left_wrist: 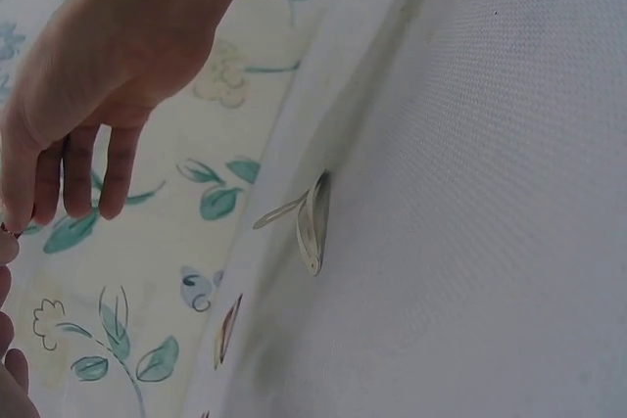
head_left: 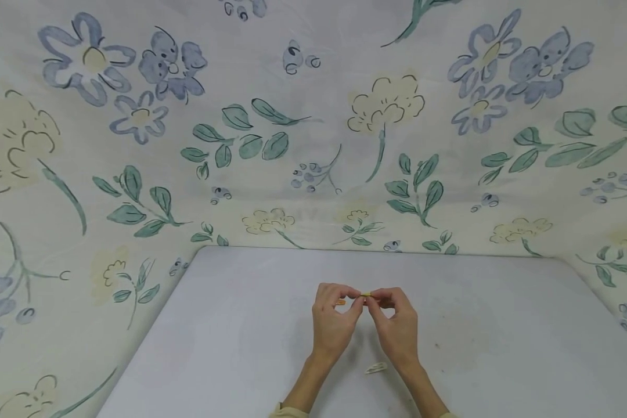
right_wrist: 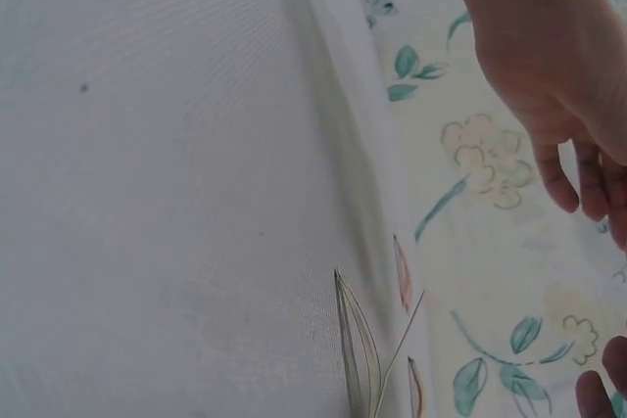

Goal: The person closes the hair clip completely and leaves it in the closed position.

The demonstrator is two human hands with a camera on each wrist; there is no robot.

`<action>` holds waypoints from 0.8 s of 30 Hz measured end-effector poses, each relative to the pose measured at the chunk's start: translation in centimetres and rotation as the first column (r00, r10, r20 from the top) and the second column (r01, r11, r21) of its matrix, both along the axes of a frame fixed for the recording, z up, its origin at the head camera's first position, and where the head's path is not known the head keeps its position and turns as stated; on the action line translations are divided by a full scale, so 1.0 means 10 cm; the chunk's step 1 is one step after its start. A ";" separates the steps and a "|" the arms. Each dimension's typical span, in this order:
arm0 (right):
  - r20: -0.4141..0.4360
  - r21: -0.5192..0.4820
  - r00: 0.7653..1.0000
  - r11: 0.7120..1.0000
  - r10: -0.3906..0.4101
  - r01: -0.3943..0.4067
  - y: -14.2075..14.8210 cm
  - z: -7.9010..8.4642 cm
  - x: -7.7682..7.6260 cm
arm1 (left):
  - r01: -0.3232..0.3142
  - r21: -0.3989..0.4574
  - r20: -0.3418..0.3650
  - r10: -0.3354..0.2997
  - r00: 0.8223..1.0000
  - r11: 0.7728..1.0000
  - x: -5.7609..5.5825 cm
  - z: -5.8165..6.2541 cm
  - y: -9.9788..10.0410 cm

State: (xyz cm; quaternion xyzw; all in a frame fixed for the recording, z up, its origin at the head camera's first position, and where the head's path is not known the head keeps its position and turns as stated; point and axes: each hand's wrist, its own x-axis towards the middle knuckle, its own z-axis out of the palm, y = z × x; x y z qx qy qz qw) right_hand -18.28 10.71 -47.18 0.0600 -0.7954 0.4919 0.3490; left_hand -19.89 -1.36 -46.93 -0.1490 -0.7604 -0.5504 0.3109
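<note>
Both hands meet above the table, fingertips close together. My left hand and right hand pinch a small yellow hair clip between thumbs and forefingers; fingers hide much of it. In the left wrist view the right hand hangs at the top, its other fingers loosely bent. On the table below, nearer the forearms, lies a cream snap hair clip with its parts spread apart. An orange hair clip shows through the gap of the left thumb and forefinger; another orange clip lies beyond the cream one.
The white table stretches out on both sides of the hands. Floral cloth rises behind its far edge and along the sides. Small dark specks dot the tabletop to the right.
</note>
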 end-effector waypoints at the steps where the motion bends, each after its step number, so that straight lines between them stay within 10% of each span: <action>1: -0.004 0.005 1.000 1.000 -0.001 0.001 0.00 0.00 0.00 | 0.000 -0.001 0.001 0.000 1.000 1.000 0.00 0.00 0.00; 24: 0.154 -0.004 0.988 1.000 0.019 -0.019 -0.03 0.02 0.02 | 0.077 -0.005 0.096 -0.077 0.992 0.997 -0.01 -0.02 -0.03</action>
